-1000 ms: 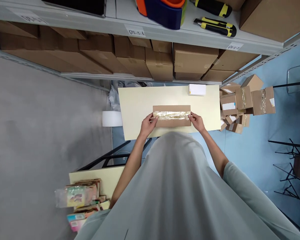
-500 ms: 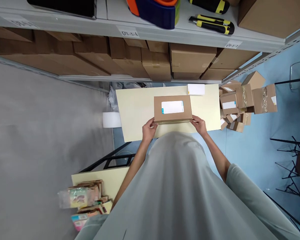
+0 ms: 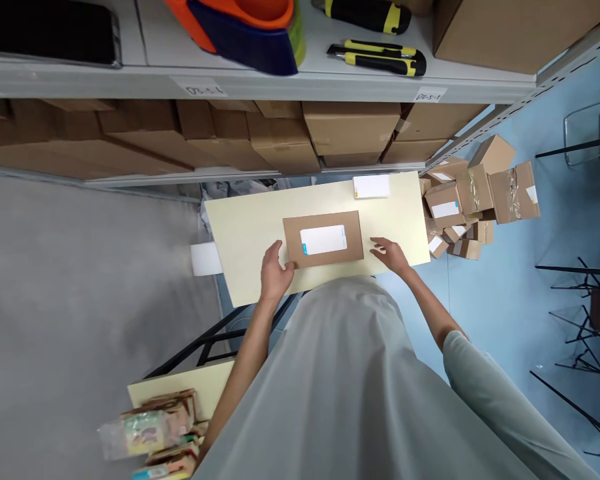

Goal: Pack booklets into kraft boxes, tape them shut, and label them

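Note:
A flat brown cardboard box (image 3: 325,262) lies on the cream tabletop (image 3: 250,233) in front of me, a white label (image 3: 323,240) on its upper face. My left hand (image 3: 276,272) is at the box's left edge, fingers apart, the thumb close to the near left corner; whether it touches cannot be made out. Off the right edge, my right hand (image 3: 389,255) hovers with fingers loosely spread and nothing in them. Behind the box, near the table's far edge, is a small white box or pad (image 3: 371,187).
A shelf (image 3: 260,85) spans the far side, holding utility knives (image 3: 380,59), an orange and blue tape dispenser (image 3: 250,30), a black phone-like slab (image 3: 45,33) and cartons. Labelled parcels (image 3: 475,193) are piled at right. Packaged goods (image 3: 160,427) sit on a lower-left table.
Both hands have let go of the box's sides and opened; it now rests on the table. The view has shifted, moving the shelf lower and leftward in the picture.

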`<state>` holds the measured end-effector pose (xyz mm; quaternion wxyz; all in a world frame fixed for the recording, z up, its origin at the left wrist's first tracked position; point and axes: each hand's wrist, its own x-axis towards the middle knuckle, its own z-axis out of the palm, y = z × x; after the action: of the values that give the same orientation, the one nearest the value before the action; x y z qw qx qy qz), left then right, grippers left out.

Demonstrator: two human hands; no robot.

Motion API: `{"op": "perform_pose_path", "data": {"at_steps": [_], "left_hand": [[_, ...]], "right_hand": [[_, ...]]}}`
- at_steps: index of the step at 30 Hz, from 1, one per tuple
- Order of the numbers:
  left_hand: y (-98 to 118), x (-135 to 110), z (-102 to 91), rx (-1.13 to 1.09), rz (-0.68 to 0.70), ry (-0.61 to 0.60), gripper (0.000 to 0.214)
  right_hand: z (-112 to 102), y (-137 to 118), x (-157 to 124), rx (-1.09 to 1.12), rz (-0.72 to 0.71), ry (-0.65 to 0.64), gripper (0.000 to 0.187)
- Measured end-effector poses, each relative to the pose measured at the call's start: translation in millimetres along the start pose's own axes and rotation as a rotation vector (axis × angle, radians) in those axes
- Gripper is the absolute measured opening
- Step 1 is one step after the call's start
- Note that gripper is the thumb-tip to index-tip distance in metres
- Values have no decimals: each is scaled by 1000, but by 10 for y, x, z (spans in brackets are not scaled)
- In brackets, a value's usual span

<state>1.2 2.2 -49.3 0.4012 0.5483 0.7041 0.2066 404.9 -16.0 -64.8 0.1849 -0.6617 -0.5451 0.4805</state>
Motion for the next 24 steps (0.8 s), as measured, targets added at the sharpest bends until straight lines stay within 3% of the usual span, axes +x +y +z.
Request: {"op": "perform_pose_path", "data": {"at_steps": [3,5,8,10,13,17,20,24], "left_hand": [[507,222,33,33,186,10,68],[861,439,166,37,253,-36,59],[1269,874,519,24,309,-125,55],[1421,1225,817,0,356,-195,57],[1490,1776,1271,22,404,-292,69],[1427,2324,1741,161,405,-390,97],[1349,2487,1926,169,387,-396,103],[1295,2493,1977,184,375,-376,92]], "right_hand": [[-301,22,291,-58,-23,71,43],[-481,18,529,-90,-56,111,43],[-679,-11,932,-146,-127,129,44],[-746,-36,1220,-188,-188,116,44],[-731,-59,1646,-272,-270,68,40],[-559,-31,2084,-349,-240,5,36],[-443,14,2252,-336,-204,16,40],[-410,27,2308,-308,-181,21,40]]}}
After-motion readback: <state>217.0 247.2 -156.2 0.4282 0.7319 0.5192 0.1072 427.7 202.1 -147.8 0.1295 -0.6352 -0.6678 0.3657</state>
